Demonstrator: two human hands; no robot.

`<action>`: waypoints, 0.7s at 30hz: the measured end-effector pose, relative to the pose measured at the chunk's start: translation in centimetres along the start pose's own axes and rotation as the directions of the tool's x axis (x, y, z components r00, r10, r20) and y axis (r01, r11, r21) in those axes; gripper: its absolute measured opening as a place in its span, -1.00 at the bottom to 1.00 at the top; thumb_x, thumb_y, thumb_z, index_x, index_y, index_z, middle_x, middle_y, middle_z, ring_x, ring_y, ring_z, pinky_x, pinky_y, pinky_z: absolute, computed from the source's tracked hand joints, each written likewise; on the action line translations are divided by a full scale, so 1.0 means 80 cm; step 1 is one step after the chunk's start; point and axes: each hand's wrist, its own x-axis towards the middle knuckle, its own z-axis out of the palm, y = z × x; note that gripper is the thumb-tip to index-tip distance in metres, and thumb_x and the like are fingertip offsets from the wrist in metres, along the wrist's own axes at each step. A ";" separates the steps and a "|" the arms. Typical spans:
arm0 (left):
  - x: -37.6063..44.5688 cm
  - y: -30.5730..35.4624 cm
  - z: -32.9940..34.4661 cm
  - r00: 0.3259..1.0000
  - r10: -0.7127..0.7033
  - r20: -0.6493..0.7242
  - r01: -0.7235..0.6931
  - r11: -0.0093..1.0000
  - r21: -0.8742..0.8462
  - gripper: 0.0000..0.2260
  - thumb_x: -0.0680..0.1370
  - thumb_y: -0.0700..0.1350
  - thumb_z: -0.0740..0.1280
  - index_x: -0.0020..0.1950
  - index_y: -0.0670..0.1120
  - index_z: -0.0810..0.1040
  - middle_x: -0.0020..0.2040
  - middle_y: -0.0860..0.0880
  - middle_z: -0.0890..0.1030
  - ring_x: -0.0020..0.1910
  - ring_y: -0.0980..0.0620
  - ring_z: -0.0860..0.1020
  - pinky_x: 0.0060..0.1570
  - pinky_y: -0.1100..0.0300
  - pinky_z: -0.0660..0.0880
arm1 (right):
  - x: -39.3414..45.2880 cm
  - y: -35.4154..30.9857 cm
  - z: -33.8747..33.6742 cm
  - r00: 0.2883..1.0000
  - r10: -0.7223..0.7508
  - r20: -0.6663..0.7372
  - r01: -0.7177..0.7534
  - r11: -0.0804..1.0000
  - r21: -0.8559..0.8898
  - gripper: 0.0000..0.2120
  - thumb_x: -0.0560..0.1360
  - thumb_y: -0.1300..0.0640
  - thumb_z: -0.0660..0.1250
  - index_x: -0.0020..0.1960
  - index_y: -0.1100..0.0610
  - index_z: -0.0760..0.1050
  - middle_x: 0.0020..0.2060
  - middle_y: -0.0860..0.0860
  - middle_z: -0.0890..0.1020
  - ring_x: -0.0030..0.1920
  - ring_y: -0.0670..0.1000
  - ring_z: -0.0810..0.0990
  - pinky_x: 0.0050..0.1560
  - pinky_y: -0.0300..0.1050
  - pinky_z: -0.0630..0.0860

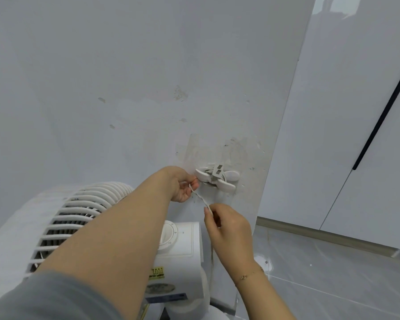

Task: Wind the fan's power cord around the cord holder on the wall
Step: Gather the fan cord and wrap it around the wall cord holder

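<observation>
Both hands pinch the white power cord (200,197): left hand (181,184) beside the wall cord holder (216,177), right hand (226,225) lower. Several loops already sit on the holder. Fan (79,218) stands below left.

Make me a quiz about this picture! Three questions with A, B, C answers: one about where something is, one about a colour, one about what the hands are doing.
1. Where is the cord holder?
A. On the wall
B. On the floor
C. On top of the fan

2. What colour is the fan?
A. Black
B. White
C. Red

3. What are the hands doing?
A. Both hang free
B. Only one holds the cord
C. Both pinch the cord

Answers:
1. A: the holder sits on the wall, above the fan.
2. B: its grille and body are white.
3. C: the left hand and right hand each pinch the cord, which runs between them.
</observation>
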 end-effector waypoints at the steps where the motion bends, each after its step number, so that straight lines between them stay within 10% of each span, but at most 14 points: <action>1: 0.000 0.001 0.001 1.000 0.001 -0.004 -0.001 1.000 -0.014 -0.82 0.57 -0.29 0.24 -0.23 -0.20 0.44 -0.31 -0.05 0.49 -0.76 0.08 0.45 -0.35 0.33 0.30 | 0.003 0.001 0.001 0.999 0.037 -0.010 -0.037 0.999 0.010 -0.74 0.53 0.03 0.22 -0.28 0.11 0.48 -0.44 -0.05 0.49 -0.43 -0.02 0.43 -0.43 -0.16 0.39; 16: -0.025 0.008 0.007 0.995 0.097 -0.017 -0.098 0.988 -0.118 -0.80 0.46 -0.22 0.34 0.03 -0.18 0.40 -0.02 -0.14 0.44 -0.28 -0.01 0.47 -0.42 0.26 0.52 | 0.010 0.004 0.007 0.990 0.139 0.015 -0.139 0.990 0.008 -0.84 0.48 0.13 0.36 -0.26 0.14 0.51 -0.43 -0.03 0.49 -0.42 -0.02 0.43 -0.39 -0.16 0.39; 21: -0.032 0.006 0.009 0.987 0.153 -0.046 -0.152 0.988 0.033 -0.84 0.50 -0.31 0.29 0.06 -0.21 0.45 -0.23 -0.13 0.49 -0.37 0.07 0.49 -0.41 0.34 0.45 | 0.013 -0.003 0.005 0.985 0.168 -0.021 -0.167 0.984 0.069 -0.80 0.44 0.15 0.41 0.01 0.06 0.45 -0.24 -0.10 0.44 -0.28 -0.10 0.41 -0.29 -0.23 0.40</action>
